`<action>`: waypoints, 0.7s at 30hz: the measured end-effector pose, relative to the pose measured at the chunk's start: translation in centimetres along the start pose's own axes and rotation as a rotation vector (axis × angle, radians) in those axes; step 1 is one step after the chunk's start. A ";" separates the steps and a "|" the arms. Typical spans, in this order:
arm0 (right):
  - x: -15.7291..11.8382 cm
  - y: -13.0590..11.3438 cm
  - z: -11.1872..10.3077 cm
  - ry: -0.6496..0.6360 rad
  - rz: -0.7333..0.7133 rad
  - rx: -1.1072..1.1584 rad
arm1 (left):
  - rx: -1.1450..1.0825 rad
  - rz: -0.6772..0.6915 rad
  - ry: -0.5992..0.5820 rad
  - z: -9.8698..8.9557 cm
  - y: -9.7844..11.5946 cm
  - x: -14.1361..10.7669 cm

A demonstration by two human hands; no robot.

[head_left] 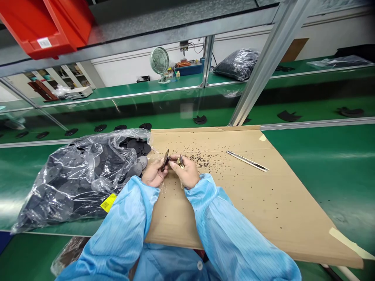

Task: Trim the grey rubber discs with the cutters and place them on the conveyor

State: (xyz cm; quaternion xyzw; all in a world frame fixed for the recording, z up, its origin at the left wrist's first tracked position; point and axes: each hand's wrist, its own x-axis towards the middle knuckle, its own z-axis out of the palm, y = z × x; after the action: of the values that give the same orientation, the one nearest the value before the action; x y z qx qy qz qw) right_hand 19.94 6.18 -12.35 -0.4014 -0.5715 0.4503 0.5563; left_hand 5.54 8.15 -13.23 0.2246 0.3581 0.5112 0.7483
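My left hand (pixel 152 174) is closed on a thin black disc-like part (pixel 165 157), held tilted nearly edge-on above the cardboard. Close beside it, my right hand (pixel 190 172) grips a small tool (pixel 181 160) with a pale, brassy look; its kind is too small to make out. The right fingertips meet the black part at its right side. Tiny black bits (pixel 200 159) lie scattered over the cardboard sheet (pixel 234 210) behind and to the right of my hands. To the left, a clear plastic bag (pixel 67 183) full of flat black discs (pixel 135 146) lies with its mouth toward my left hand.
A slim white-and-dark tool (pixel 247 160), perhaps a craft knife, lies on the cardboard. Beyond, black parts (pixel 200 120) rest on a green belt behind a metal post (pixel 260 58). A red bin (pixel 48 27) sits on the overhead shelf; a small fan (pixel 159 61) stands farther back.
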 end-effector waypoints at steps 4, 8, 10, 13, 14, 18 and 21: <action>-0.3 -0.6 0.1 0.032 -0.122 -0.225 | -0.034 -0.078 -0.017 0.0 0.2 -0.1; -0.6 -0.7 0.2 0.053 -0.238 -0.361 | -0.045 -0.133 -0.036 0.4 0.0 -0.6; -0.6 -0.6 0.2 0.047 -0.287 -0.377 | -0.055 -0.139 -0.043 0.6 0.0 -0.7; -0.6 -0.2 0.2 0.042 -0.361 -0.367 | -0.062 -0.142 -0.049 0.6 0.1 -0.8; -0.6 0.0 0.2 0.040 -0.388 -0.359 | -0.063 -0.142 -0.045 0.6 0.1 -0.8; -0.5 0.0 0.1 0.023 -0.453 -0.344 | -0.072 -0.113 -0.033 0.6 0.1 -0.7; -0.5 0.0 0.1 0.014 -0.460 -0.347 | -0.064 -0.075 -0.049 0.4 -0.1 -0.7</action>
State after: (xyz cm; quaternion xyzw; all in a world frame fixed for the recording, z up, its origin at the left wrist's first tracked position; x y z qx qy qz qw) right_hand 19.84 5.64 -12.46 -0.3532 -0.7123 0.2050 0.5708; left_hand 5.76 7.52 -12.78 0.1996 0.3311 0.4883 0.7823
